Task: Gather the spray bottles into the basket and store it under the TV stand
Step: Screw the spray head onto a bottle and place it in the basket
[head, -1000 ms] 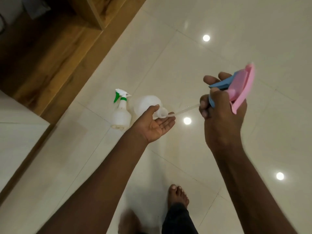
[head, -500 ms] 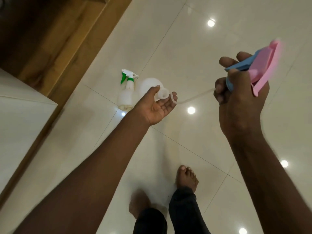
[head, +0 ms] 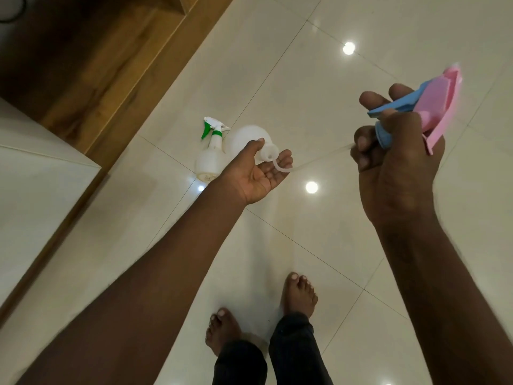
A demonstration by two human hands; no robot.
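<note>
the left hand (head: 259, 169) cradles a white bottle body (head: 245, 140) by its neck, palm up, thumb over the top and fingers loosely curled beneath, so the open mouth points toward the other hand. the right hand (head: 394, 162) is closed firmly round a pink and blue spray head (head: 433, 112), held up and away to the right. a thin clear dip tube (head: 313, 162) runs from the spray head down toward the bottle's mouth, its curled end lying across the left fingers; this looks like the two halves being lined up so the tube can be fed in and the head screwed on. a second spray bottle (head: 209, 154), white with a green trigger, stands on the glossy tiled floor (head: 333, 79) just behind the left hand, not yet collected. a wooden unit (head: 91, 65) runs along the upper left. no basket is in view.
</note>
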